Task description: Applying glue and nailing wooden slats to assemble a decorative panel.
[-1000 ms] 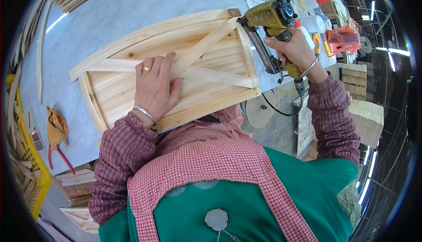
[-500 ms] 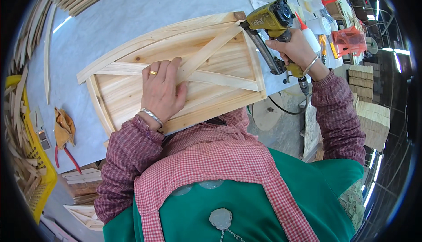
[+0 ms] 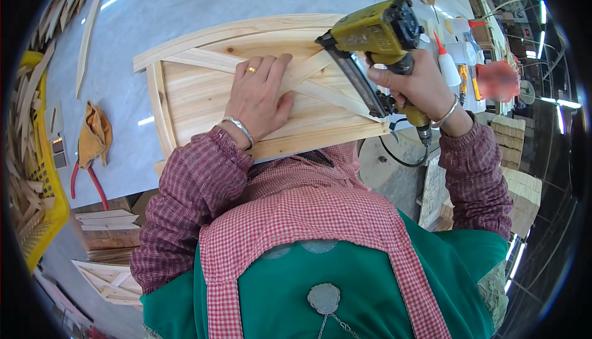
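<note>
A pale wooden panel [image 3: 200, 105] with a curved top rail and crossed slats lies on the grey-blue table. My left hand [image 3: 261, 92] rests on it near where the slats cross, fingers stretched out flat and thumb apart. In my right hand [image 3: 424, 86] is a yellow nail gun [image 3: 370, 34], fingers wrapped round its grip. The gun is raised over the panel's right end, its nose toward the far right part and its magazine slanting back to the near side. It hides the panel's right end. A black air hose [image 3: 404, 163] runs from the handle's base.
Glue bottles [image 3: 449, 68] with red tips and a red plastic bag [image 3: 497, 81] stand at the right. On the left lie a tan cloth [image 3: 95, 134], red-handled pliers [image 3: 92, 186] and a yellow crate [image 3: 52, 228] of wood strips. Stacked wood [image 3: 523, 192] stands lower right.
The nail gun has lifted off the panel's far right corner and shifted slightly nearer and left over the panel. My left hand stays by the crossed slats. The whole view has shifted.
</note>
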`<state>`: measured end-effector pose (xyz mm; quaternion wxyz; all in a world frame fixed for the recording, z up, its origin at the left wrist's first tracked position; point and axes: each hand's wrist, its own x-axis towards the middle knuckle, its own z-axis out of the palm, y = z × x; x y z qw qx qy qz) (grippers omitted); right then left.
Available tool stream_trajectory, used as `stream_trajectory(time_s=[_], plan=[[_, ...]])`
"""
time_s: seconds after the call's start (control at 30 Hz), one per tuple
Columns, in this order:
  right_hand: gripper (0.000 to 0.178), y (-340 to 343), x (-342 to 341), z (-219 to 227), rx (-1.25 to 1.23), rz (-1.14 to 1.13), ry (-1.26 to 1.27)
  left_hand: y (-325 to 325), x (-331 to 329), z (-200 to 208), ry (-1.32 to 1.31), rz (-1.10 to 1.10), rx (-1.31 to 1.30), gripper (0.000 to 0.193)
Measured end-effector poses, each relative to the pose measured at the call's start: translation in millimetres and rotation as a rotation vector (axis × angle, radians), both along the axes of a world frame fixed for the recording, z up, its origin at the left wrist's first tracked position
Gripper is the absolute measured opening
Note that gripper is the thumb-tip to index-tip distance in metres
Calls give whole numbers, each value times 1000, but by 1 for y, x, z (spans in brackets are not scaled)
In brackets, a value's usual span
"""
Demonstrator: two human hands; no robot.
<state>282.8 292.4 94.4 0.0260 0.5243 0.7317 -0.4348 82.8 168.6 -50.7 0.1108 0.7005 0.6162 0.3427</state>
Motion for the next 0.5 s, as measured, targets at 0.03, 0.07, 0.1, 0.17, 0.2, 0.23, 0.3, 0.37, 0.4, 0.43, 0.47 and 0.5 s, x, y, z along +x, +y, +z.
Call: stream_trajectory(time_s=[0.03, 0.07, 0.1, 0.17, 0.2, 0.23, 0.3, 0.37, 0.4, 0.43, 0.47, 0.5], plan=[[30, -3, -3, -1, -17, 24, -8, 0, 0, -1, -70, 10, 17, 51], [30, -6, -7, -2, -11, 30, -5, 0, 0, -2, -139, 20, 34, 50], [31, -10, -10, -3, 4, 65, -16, -1, -1, -2, -207, 30, 50, 49], [31, -18, -14, -4, 31, 137, -36, -6, -8, 1, -235, 69, 86, 48], [31, -20, -15, -4, 35, 147, -33, -8, -12, 3, -269, 104, 115, 47], [32, -23, -14, -5, 54, 175, -7, -10, -18, 6, -302, 140, 143, 46], [33, -26, -13, -7, 88, 222, 44, -12, -39, 10, -224, 170, 180, 47], [33, -26, -14, -9, 80, 224, 37, -15, -70, 12, -77, 212, 247, 49], [33, -25, -14, -10, 73, 219, 24, -15, -86, 11, -74, 215, 246, 49], [33, -26, -14, -11, 63, 214, 6, -17, -102, 7, 70, 259, 228, 52], [33, -27, -15, -10, 58, 220, 4, -21, -113, 5, 214, 306, 208, 56], [33, -27, -17, -9, 63, 229, -11, -24, -121, 3, 210, 310, 203, 56]])
